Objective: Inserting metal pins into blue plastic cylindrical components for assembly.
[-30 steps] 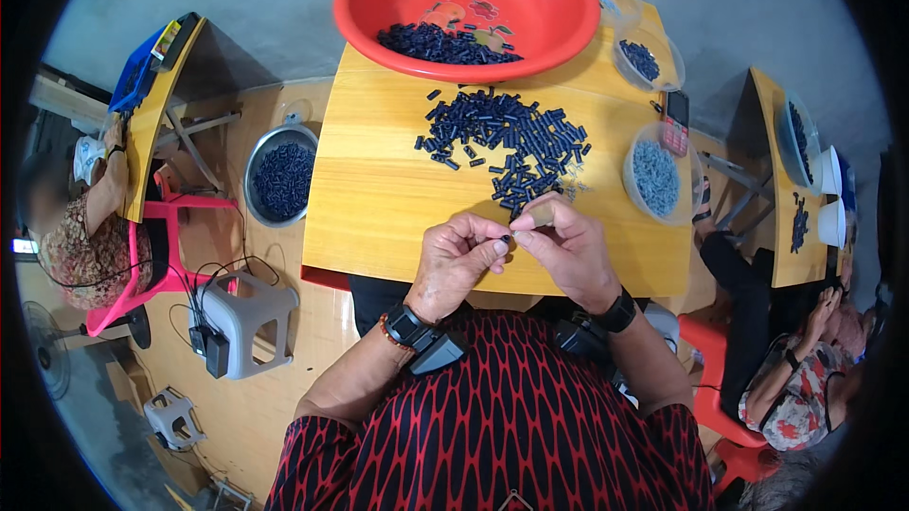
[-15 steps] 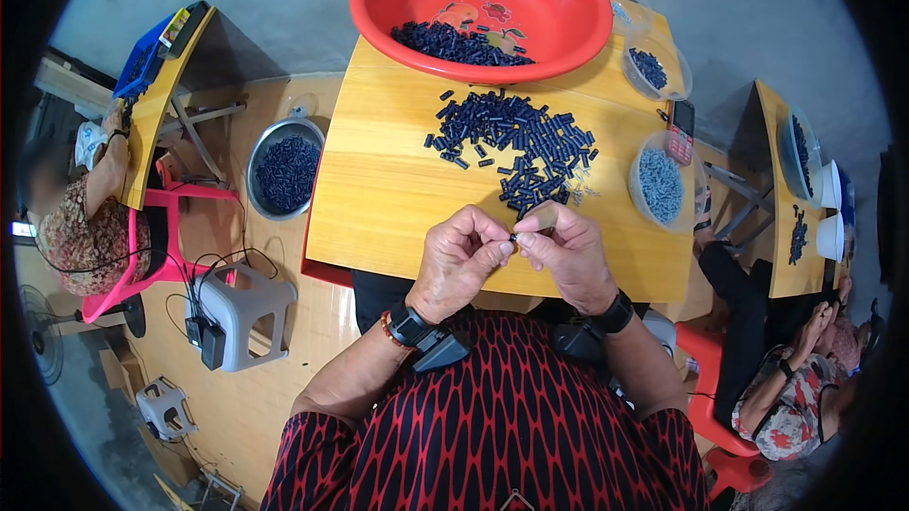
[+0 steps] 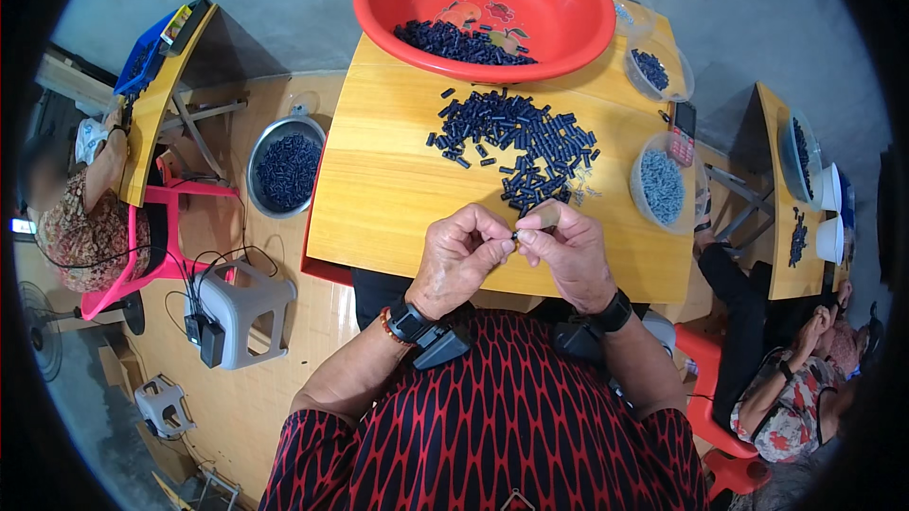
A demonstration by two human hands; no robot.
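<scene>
My left hand [image 3: 464, 255] and my right hand [image 3: 566, 251] meet fingertip to fingertip over the near edge of the yellow table [image 3: 379, 208]. Between the pinched thumbs and forefingers sits a small black piece [image 3: 515, 235], mostly hidden by the fingers. A light-coloured wrap covers part of a right finger. Just beyond lies a loose pile of short dark blue-black cylinders [image 3: 525, 132]. A few tiny pale pieces [image 3: 584, 187] are scattered at the pile's right side. A clear tub of small grey parts [image 3: 660, 184] stands to the right of my hands.
A large red basin [image 3: 530, 0] with more dark cylinders stands at the back. A second clear tub [image 3: 653, 71] and a phone [image 3: 682, 127] are on the right. Left of the table is a metal bowl [image 3: 284, 170], near a grey stool [image 3: 251, 312]. Other people sit at side tables.
My hands stay pinched together in almost the same place, with only slight finger movement. The whole view has shifted a little.
</scene>
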